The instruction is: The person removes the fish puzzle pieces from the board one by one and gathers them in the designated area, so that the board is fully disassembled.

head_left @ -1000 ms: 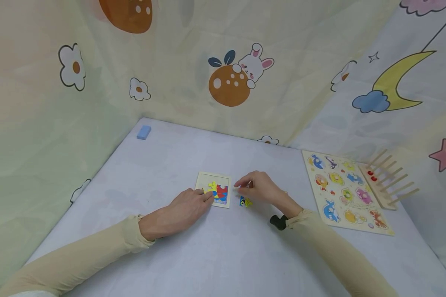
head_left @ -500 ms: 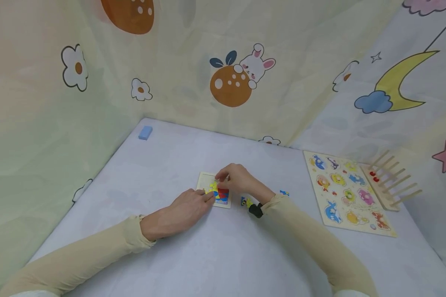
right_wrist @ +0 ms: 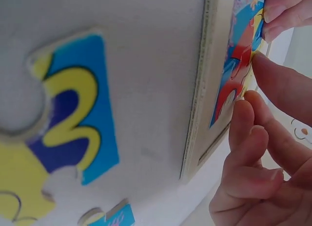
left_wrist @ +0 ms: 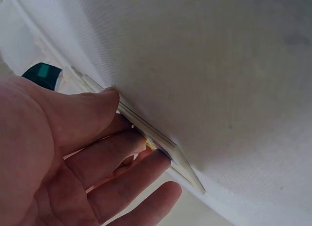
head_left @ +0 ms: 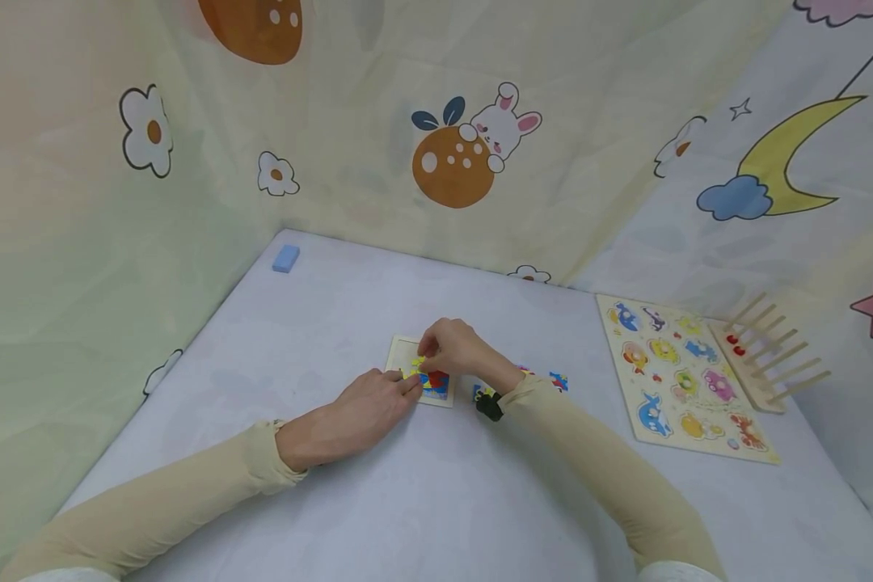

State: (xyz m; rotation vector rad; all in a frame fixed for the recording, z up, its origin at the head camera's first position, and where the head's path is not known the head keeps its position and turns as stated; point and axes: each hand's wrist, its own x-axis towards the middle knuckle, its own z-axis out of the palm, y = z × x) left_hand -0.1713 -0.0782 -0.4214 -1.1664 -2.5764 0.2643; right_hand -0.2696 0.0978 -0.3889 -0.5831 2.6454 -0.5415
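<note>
A small jigsaw puzzle board with a pale wooden frame lies mid-table, partly filled with yellow, red and blue pieces. My left hand rests at its left side, fingertips on the pieces; in the left wrist view the thumb lies along the board's edge and the other fingers extend over it. From the right, my right hand reaches over the board, thumb and fingertips pinching at a yellow puzzle piece that they mostly cover. Loose beside the board is a blue and yellow puzzle piece.
Another loose blue piece lies right of my right wrist. Farther right are a large animal peg puzzle and a wooden rack with upright dowels. A light blue block sits at the far left corner.
My right hand has moved left from beside the board to over its pieces, and its fingertips have come together. Loose pieces right of it have come into view. The left hand stays put.
</note>
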